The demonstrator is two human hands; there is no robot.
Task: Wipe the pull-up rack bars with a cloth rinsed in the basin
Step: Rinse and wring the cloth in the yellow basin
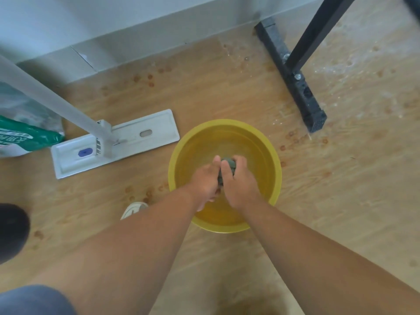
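A yellow basin holding water stands on the wooden floor in the middle of the head view. Over it, my left hand and my right hand both grip a bunched dark grey-green cloth, which shows only between the fingers. The black pull-up rack's floor foot lies at the upper right, with an upright bar rising from it toward the top edge.
A white flat mop head with its grey handle lies left of the basin. A green-and-white bag sits at the far left. The grey wall base runs along the top. My shoe is beside the basin.
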